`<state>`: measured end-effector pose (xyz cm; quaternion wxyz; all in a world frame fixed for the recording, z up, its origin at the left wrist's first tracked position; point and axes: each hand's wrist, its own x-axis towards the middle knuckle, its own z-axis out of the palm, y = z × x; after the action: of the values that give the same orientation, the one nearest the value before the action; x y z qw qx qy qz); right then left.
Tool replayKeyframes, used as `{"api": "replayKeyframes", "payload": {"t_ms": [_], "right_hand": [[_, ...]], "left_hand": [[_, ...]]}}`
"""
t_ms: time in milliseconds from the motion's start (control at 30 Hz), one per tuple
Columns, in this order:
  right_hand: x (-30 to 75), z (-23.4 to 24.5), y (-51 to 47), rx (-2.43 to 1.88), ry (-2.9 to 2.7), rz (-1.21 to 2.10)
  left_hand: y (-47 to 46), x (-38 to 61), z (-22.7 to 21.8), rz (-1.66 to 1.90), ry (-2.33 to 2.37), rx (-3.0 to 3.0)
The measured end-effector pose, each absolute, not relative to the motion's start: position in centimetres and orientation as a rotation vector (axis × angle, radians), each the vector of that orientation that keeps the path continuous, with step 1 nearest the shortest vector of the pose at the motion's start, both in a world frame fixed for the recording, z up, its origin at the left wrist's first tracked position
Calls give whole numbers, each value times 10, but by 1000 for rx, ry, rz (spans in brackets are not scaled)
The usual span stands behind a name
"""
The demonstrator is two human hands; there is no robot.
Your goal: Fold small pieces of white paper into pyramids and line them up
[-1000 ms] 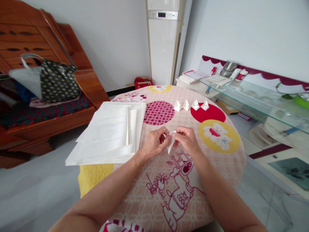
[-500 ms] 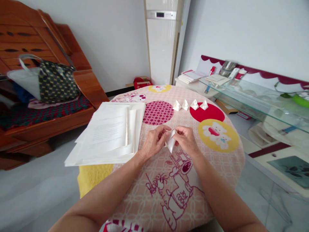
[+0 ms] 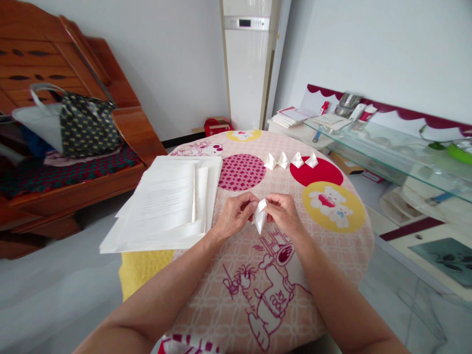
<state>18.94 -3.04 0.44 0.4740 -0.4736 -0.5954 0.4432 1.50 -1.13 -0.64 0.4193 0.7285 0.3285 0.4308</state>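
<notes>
Between my hands, over the middle of the table, is a small piece of folded white paper with a point facing down toward me. My left hand pinches its left side between thumb and fingers. On the other side, my right hand grips the upper right edge, fingers closed. Parts of the paper are hidden behind the fingertips. Farther back stands a row of several small folded white paper shapes, the two on the right partly over a red circle of the cloth.
A stack of white paper sheets lies left of my hands, overhanging the table's edge. A patterned cloth covers the round table. Right of it stands a glass-topped cabinet; on the left is a wooden bench with a bag.
The folded paper has turned slightly between my fingers, and its lower point has shifted a little to the left. My left fingers have moved slightly. Everything else stays in place.
</notes>
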Motion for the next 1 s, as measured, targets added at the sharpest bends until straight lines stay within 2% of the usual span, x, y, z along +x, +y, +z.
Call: {"api": "replayKeyframes", "payload": {"t_ms": [300,567,1000], "right_hand": [[189,7,-32,-1150,-1447,1040],[193,5,-28,-1047,-1360,1118],[198,6,-29,-1032,-1421,1194]], "left_hand": [[-12,15,-5,1081,824,1787],[-11,17,-3,1080,750,1596],[-12,16,-1,974,718,1636]]}}
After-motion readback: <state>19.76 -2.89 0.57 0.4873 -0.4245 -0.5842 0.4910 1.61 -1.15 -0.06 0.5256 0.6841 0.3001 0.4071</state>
